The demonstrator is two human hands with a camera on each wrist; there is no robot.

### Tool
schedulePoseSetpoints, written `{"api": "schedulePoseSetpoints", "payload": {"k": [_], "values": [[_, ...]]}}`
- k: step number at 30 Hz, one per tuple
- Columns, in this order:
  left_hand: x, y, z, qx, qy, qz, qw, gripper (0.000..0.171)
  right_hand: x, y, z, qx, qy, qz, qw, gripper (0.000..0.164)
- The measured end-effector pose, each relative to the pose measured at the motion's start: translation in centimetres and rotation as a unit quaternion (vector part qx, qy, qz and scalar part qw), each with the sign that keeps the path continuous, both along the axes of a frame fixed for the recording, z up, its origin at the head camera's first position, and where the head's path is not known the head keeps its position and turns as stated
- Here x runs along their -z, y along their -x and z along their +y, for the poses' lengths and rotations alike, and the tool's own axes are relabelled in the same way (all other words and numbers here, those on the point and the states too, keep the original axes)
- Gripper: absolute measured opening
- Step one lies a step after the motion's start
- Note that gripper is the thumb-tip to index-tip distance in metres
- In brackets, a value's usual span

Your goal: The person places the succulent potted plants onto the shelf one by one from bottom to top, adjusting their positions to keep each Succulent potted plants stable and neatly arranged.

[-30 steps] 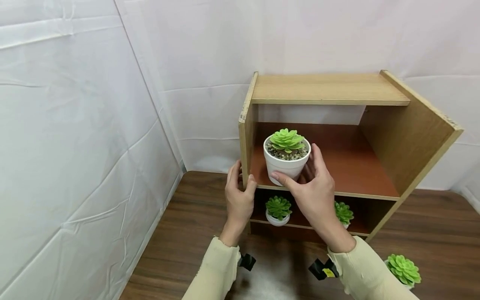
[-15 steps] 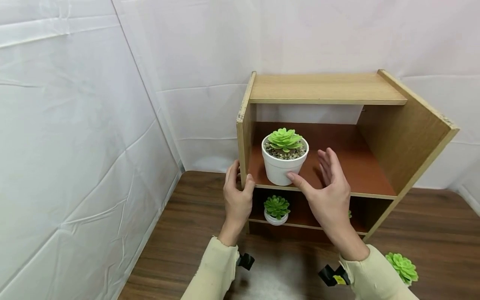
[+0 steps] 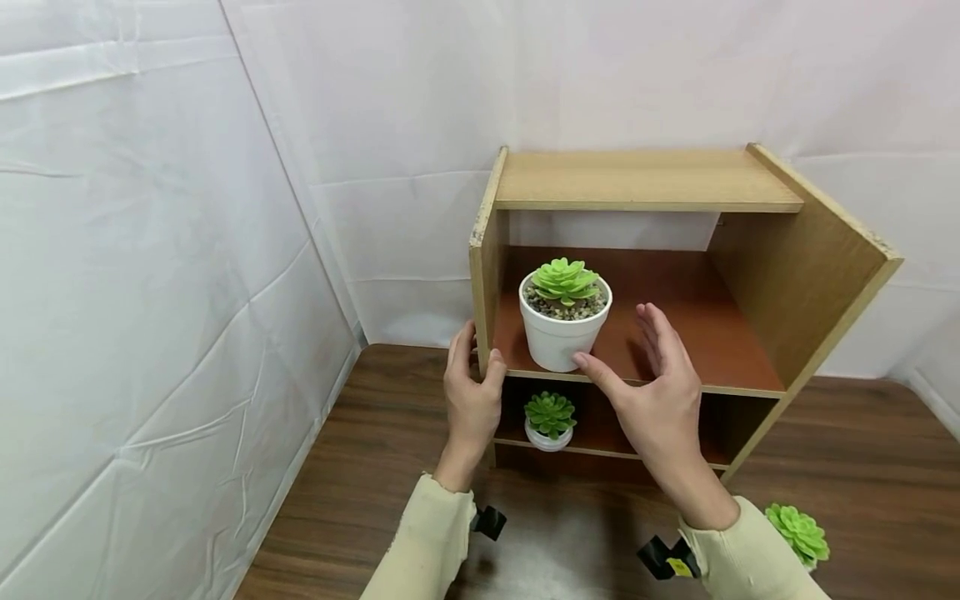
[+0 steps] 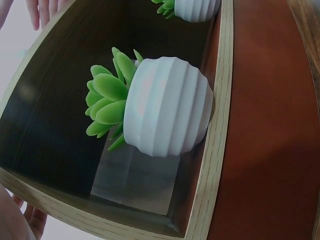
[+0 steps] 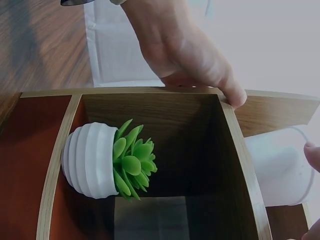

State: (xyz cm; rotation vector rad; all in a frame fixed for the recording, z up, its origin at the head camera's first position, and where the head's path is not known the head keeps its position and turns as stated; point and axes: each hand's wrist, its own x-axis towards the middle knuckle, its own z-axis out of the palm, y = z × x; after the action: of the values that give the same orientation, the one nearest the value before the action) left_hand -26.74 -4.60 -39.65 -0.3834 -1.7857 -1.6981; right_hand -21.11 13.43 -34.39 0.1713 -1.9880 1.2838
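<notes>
No text or number is showing legibly. A yellow label (image 3: 680, 567) is sitting on the right wrist's black mount (image 3: 655, 557), appearing too small for reading.

The pot (image 3: 557, 340) is white, its succulent (image 3: 564, 280) lime green.

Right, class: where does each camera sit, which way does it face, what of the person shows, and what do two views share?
Head: worn on the head, facing forward and down at the cabinet; left grip, right grip and sleeves show.
Left wrist: on that wrist, facing the lower compartment, image sideways; both grips show partly.
Right wrist: on that wrist, facing the same compartment, image sideways; left grip at top, right grip cut off.
Shared: head and right wrist show the smooth pot.
</notes>
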Motion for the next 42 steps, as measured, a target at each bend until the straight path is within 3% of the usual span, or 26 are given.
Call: {"api": "schedulePoseSetpoints", "payload": {"k": [5, 18, 29, 42], "values": [[-1.7, -1.6, 0.1, 0.005, -0.004, -0.006, 1.0000, 0.047, 0.3, -0.4, 0.2, 0.029, -0.034, 0.003, 0.999, 0.081], [-1.7, -1.5, 0.1, 0.006, -0.014, 0.008, 0.9999, 0.047, 0.8, -0.9, 0.9, 0.050, -0.036, 0.031, 0.998, 0.074], [-1.8, -1.7, 0.2, 0.006, -0.014, 0.008, 0.9998, 0.046, -1.2, -3.2, 0.0, 0.013, -0.010, 0.093, 0.995, 0.060], [-1.8, -1.4, 0.3, -0.001, -0.018, 0.012, 0.9998, 0.046, -0.8, -4.6, 1.2, -0.026, 0.010, 0.153, 0.988, 0.050]]}}
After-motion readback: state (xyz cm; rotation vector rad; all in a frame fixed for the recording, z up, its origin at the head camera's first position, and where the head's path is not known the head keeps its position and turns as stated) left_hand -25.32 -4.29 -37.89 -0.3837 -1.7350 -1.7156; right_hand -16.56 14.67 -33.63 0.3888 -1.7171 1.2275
